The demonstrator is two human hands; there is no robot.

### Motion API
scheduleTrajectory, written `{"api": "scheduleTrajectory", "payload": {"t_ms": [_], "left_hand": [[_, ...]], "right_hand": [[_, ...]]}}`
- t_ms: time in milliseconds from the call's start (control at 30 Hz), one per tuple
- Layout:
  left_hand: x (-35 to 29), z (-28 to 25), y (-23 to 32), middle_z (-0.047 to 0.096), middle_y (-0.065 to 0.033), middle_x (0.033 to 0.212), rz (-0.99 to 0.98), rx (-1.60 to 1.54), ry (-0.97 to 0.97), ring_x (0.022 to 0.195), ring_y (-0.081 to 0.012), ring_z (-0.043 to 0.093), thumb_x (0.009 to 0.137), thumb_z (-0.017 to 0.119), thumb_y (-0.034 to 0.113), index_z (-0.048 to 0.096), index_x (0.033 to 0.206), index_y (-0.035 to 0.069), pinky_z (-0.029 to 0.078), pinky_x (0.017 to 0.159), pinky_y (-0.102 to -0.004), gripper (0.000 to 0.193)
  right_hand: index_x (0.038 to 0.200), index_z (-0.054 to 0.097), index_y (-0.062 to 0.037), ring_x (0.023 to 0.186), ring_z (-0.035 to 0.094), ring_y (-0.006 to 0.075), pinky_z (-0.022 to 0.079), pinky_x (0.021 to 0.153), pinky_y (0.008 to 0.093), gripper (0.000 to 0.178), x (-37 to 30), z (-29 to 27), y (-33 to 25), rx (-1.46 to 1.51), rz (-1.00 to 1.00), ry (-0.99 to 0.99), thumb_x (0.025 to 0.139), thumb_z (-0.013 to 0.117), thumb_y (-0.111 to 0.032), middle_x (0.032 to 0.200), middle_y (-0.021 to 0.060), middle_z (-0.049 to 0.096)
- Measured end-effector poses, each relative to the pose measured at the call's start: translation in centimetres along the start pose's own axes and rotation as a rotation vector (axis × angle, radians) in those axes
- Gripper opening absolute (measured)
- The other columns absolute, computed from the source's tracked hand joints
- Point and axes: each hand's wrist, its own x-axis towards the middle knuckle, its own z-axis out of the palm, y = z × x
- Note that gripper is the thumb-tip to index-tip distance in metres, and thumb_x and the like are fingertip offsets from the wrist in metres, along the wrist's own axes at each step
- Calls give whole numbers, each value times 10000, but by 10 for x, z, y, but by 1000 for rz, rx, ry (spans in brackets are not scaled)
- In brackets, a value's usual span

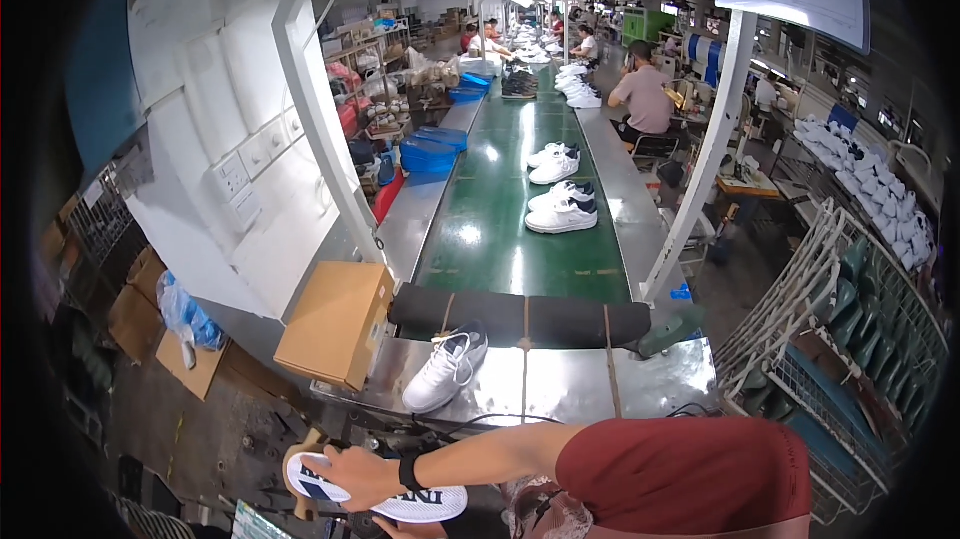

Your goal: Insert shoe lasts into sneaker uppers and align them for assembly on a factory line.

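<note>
At the bottom left is a white insole (420, 506) with dark printed lettering and a dark patch. My right hand (360, 477), with a black band at its wrist, reaches across from the right and closes over the insole's middle. Below it, part of my left hand (400, 529) shows at the frame's lower edge, its fingers against the insole's underside; the rest is cut off. A tan curved piece (305, 511) shows behind the insole's left end. On the metal table end just beyond stands a white lace-up sneaker (445, 369).
A cardboard box (338, 324) stands left of the sneaker. Beyond a black roller (500, 313), a green conveyor belt (470, 249) carries white sneakers (562, 214). White posts (690, 159) flank it. Wire racks (820, 339) stand at right. A person (648, 94) sits beside the belt.
</note>
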Motion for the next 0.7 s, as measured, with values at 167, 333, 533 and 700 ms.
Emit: {"api": "scheduleTrajectory", "payload": {"t_ms": [167,333,533,700], "left_hand": [[-17,25,5,562,-105,1464,-118,-216,-75,1361,-305,490,900,654,587,524,1469,91,337,1169,-490,766],[-12,43,7,569,-107,1456,-70,-61,-176,1359,-304,493,897,664,566,532,1461,87,338,1169,-485,752],[-4,60,15,578,-110,1447,-18,142,-298,1357,-302,496,892,676,540,542,1452,82,339,1169,-479,735],[4,66,18,584,-112,1439,9,300,-389,1355,-300,499,889,686,519,551,1444,78,340,1169,-475,722]], "right_hand": [[1529,324,-8,816,649,442,541,702,464,1001,-9,-8,-3,27,24,-3,670,802,-197,1072,288,541],[1610,185,-33,745,641,435,537,647,487,1109,-16,-5,-4,-21,-3,21,717,816,-213,1061,262,501],[1598,225,-66,771,635,430,538,665,463,1073,-27,-13,-7,2,-19,74,716,814,-230,1092,256,494],[1630,160,-85,815,623,431,531,686,486,1089,-40,-27,-8,27,13,55,759,792,-255,1111,248,484]]}}
